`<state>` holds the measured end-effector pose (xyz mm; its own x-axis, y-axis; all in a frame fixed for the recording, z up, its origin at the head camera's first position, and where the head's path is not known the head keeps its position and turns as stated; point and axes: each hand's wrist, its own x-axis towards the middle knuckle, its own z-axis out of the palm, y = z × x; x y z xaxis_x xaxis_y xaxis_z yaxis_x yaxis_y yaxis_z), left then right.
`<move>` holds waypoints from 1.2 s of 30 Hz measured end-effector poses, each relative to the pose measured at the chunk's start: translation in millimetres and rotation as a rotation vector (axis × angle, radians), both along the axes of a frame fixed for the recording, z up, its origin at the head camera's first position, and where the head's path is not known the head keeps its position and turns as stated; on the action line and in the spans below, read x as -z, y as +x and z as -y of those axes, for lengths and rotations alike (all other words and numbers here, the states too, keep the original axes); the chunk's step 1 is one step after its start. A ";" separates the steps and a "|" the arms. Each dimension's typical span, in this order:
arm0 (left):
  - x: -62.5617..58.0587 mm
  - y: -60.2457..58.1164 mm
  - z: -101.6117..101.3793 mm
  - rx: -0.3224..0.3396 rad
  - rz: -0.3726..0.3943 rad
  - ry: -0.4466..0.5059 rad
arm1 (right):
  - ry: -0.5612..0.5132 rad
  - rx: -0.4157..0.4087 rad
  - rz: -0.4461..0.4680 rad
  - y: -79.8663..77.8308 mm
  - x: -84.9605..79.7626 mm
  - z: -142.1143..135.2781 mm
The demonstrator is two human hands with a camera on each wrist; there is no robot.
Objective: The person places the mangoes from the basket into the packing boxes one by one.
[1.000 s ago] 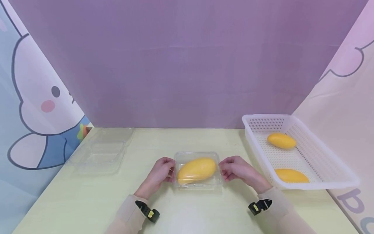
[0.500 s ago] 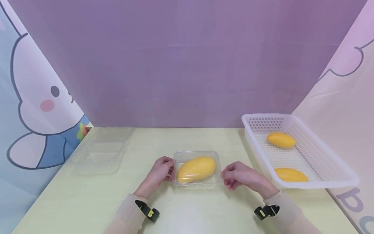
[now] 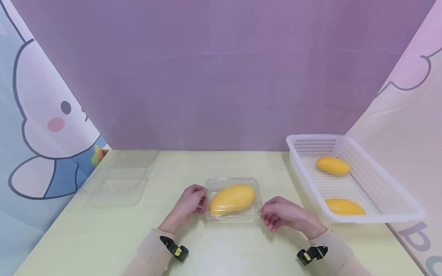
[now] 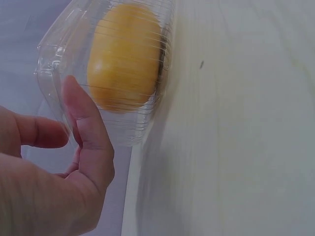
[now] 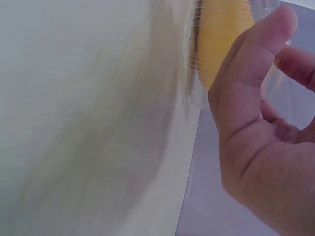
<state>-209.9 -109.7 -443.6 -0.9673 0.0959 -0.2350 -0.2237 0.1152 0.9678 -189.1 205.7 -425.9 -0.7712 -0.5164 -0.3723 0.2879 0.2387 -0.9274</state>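
Observation:
A clear plastic clamshell box (image 3: 233, 220) sits on the table with a yellow mango (image 3: 233, 199) lying tilted inside it. Its lid covers the mango. My left hand (image 3: 189, 201) pinches the box's left rim; in the left wrist view the thumb (image 4: 86, 115) lies on the near side of the rim and a finger comes from behind. At the front right corner, my right hand (image 3: 284, 214) pinches the rim between thumb and index finger. The right wrist view shows that thumb (image 5: 256, 59) overlapping the box, with the mango partly hidden behind it.
A white perforated basket (image 3: 383, 172) stands at the right with two mangoes in it, one farther back (image 3: 333, 165) and one nearer (image 3: 344, 207). More clear plastic boxes (image 3: 119, 178) rest at the back left. A purple backdrop (image 3: 221, 76) rises behind the table (image 3: 214, 249).
My right hand has slid from the middle of the box's right side toward its front right corner. The left hand and the mango have stayed in place.

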 end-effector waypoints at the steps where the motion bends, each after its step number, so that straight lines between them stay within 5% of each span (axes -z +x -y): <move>1: 0.1 -0.1 -0.1 0.001 0.000 0.000 | -0.005 -0.001 0.000 0.1 0.8 0.0; 21: 1.1 -1.3 -2.0 -0.005 -0.005 -0.019 | -0.044 0.013 -0.029 3.9 5.9 1.9; 36: -1.3 -2.9 -0.2 -0.017 -0.028 -0.047 | -0.027 0.152 -0.051 1.7 4.5 11.7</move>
<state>-212.8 -109.5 -442.2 -0.9750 0.0685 -0.2112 -0.1985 0.1567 0.9675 -187.4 193.9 -430.4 -0.8587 -0.4019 -0.3179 0.2708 0.1707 -0.9474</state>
